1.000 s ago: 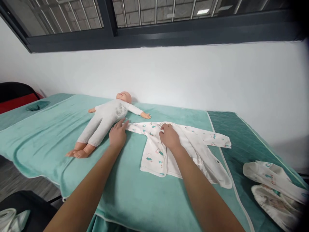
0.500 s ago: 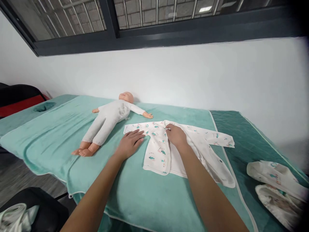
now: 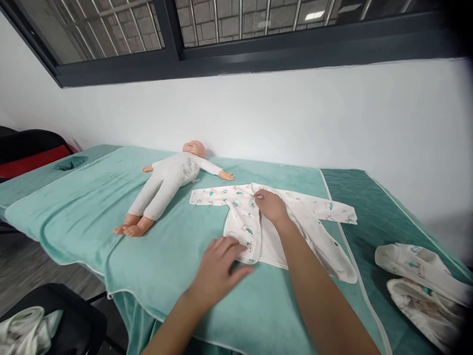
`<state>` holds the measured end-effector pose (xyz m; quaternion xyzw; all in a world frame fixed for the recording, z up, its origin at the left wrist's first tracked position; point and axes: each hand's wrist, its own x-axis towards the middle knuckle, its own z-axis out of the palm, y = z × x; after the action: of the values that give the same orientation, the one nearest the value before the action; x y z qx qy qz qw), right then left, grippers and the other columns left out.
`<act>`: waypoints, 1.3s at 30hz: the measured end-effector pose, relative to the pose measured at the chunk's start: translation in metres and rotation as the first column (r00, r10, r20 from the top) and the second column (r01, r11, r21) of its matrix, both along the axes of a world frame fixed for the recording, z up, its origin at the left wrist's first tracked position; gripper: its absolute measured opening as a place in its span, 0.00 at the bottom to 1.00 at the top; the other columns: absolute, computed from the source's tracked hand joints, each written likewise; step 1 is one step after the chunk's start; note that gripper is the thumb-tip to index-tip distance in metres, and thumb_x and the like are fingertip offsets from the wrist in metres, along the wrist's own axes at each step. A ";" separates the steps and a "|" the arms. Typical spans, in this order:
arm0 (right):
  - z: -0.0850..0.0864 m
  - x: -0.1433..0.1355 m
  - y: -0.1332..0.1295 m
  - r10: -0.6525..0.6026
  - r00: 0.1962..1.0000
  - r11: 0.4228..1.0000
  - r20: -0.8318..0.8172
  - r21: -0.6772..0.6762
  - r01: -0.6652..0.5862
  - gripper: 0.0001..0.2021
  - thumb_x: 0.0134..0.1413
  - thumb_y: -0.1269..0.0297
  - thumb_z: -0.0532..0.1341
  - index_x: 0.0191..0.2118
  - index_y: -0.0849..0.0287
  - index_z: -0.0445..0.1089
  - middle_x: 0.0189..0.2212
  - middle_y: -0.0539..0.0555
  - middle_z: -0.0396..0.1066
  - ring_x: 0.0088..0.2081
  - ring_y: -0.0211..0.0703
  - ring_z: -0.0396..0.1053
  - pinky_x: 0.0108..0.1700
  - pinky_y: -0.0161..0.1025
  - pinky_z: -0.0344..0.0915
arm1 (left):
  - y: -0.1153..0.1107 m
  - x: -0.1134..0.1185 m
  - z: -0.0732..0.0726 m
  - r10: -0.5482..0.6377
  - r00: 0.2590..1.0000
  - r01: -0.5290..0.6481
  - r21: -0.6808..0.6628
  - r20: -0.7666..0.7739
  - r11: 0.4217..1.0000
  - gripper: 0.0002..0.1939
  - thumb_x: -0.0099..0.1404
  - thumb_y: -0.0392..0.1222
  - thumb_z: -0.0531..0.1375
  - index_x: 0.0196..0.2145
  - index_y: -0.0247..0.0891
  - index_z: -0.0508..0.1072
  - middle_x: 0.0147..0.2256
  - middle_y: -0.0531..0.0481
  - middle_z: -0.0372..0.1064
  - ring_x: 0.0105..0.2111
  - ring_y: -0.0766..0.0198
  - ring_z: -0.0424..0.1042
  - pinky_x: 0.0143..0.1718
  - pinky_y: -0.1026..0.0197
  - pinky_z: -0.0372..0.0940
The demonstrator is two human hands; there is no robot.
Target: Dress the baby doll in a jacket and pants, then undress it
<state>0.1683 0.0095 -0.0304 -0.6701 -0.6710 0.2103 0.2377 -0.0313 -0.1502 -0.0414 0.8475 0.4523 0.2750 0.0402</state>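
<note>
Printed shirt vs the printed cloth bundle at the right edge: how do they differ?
Pose: the printed shirt is spread out with both sleeves extended; the printed cloth bundle is bunched up.
Place: the shirt lies mostly on the light green blanket, the bundle on the darker teal cover.
Contact: the right hand is on the shirt; neither hand is at the bundle.
Shared: white fabric with small prints.

Care room, seemingly — doll (image 3: pixel 172 172), bed (image 3: pixel 40 180)
</note>
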 end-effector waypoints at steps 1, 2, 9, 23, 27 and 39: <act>-0.001 0.000 0.001 -0.009 1.000 1.000 -0.003 0.003 0.009 0.14 0.55 0.64 0.53 0.41 0.48 0.75 0.39 0.49 0.77 0.42 0.46 0.71 0.37 0.37 0.59 | -0.007 0.008 -0.001 -0.002 0.999 0.002 0.008 -0.050 1.000 0.22 0.65 0.56 0.61 0.52 0.43 0.70 0.47 0.47 0.73 0.45 0.55 0.70 0.43 0.52 0.63; -0.001 0.000 0.001 -0.018 1.000 1.000 -0.007 0.004 0.018 0.14 0.55 0.65 0.53 0.41 0.49 0.75 0.38 0.50 0.77 0.41 0.46 0.71 0.37 0.37 0.59 | -0.011 0.015 -0.001 0.022 0.996 -0.020 0.023 -0.092 1.000 0.22 0.65 0.55 0.62 0.53 0.43 0.70 0.46 0.47 0.73 0.45 0.54 0.69 0.42 0.52 0.62; -0.002 0.000 -0.001 -0.071 0.996 0.997 -0.052 0.016 0.072 0.13 0.52 0.67 0.55 0.38 0.49 0.76 0.35 0.52 0.76 0.40 0.50 0.71 0.39 0.41 0.60 | -0.009 0.022 -0.005 0.116 0.990 -0.097 0.225 -0.076 0.970 0.05 0.69 0.33 0.56 0.39 0.37 0.71 0.33 0.49 0.72 0.36 0.59 0.67 0.46 0.51 0.60; -0.004 -0.028 0.000 0.326 0.633 0.943 -0.702 0.199 -0.265 0.23 0.61 0.52 0.55 0.60 0.52 0.62 0.56 0.56 0.72 0.55 0.44 0.71 0.51 0.41 0.70 | 0.002 0.005 -0.017 0.577 0.285 -0.537 -0.371 0.766 0.757 0.14 0.67 0.43 0.57 0.50 0.40 0.65 0.45 0.46 0.67 0.42 0.60 0.69 0.41 0.58 0.67; -0.019 -0.041 -0.003 0.434 0.804 0.898 -0.405 0.259 -0.354 0.21 0.60 0.58 0.58 0.57 0.55 0.67 0.57 0.58 0.70 0.57 0.47 0.68 0.58 0.48 0.65 | 0.001 0.005 -0.020 0.581 0.514 -0.689 -0.101 0.631 0.718 0.22 0.63 0.34 0.58 0.54 0.40 0.64 0.55 0.40 0.57 0.57 0.51 0.59 0.56 0.47 0.61; -0.019 -0.039 -0.018 0.447 0.854 0.851 0.267 0.168 -0.498 0.26 0.70 0.53 0.46 0.67 0.56 0.56 0.70 0.54 0.50 0.71 0.48 0.44 0.70 0.53 0.42 | -0.008 0.019 -0.013 0.565 0.815 -0.577 0.089 0.129 0.812 0.07 0.69 0.35 0.54 0.38 0.40 0.72 0.38 0.46 0.73 0.41 0.52 0.67 0.43 0.48 0.59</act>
<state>0.1288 -0.0082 -0.0498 -0.4699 -0.8574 0.1083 0.1797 -0.0124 -0.1582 -0.0544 0.6591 0.6654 0.3423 -0.0750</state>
